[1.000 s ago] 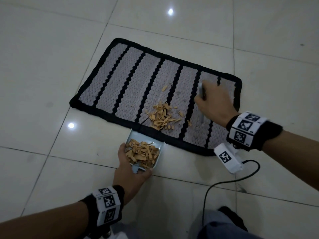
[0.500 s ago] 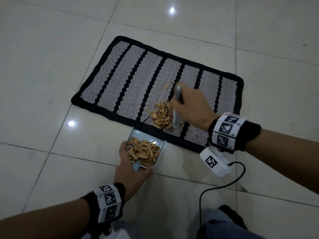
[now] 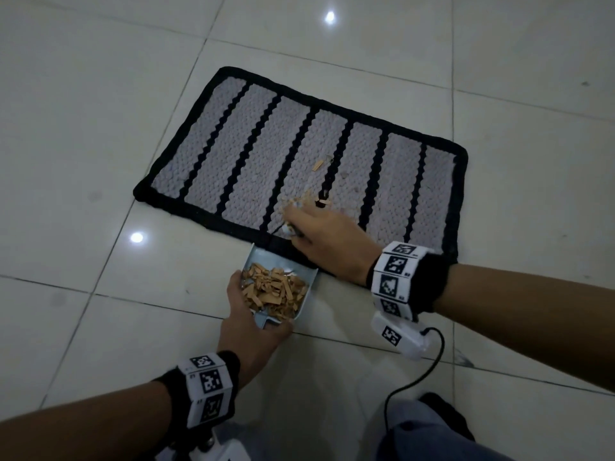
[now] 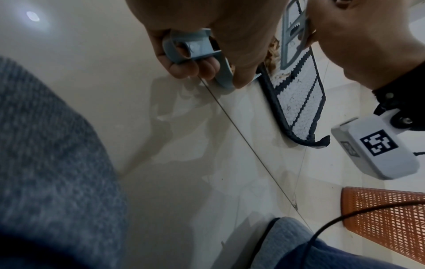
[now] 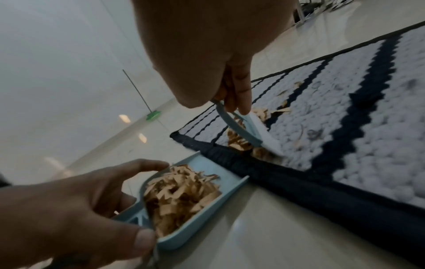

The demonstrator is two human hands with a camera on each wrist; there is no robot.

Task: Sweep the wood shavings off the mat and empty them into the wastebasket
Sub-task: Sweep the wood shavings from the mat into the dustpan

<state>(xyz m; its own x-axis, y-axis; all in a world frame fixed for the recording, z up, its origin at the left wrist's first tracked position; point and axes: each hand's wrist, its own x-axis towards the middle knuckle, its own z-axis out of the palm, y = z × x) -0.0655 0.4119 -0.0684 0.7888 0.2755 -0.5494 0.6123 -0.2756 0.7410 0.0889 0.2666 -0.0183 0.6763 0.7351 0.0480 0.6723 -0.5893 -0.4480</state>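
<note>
The right hand (image 3: 327, 241) grips a small pale-blue hand brush (image 5: 247, 127), its white bristles on tan wood shavings (image 5: 239, 142) at the near edge of the grey, black-striped woven mat (image 3: 253, 154). The left hand (image 3: 248, 331) holds the handle of a pale-blue plastic dustpan (image 3: 301, 277), its lip against that edge, heaped with shavings. An orange mesh wastebasket (image 4: 379, 218) stands on the floor to the near right.

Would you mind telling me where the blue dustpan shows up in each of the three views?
Head: the dustpan lies low centre, its lip against the mat.
Left wrist: top centre, only its handle in the left hand.
Right wrist: lower centre, full of shavings.
Shared landmark: the mat's black border.
</note>
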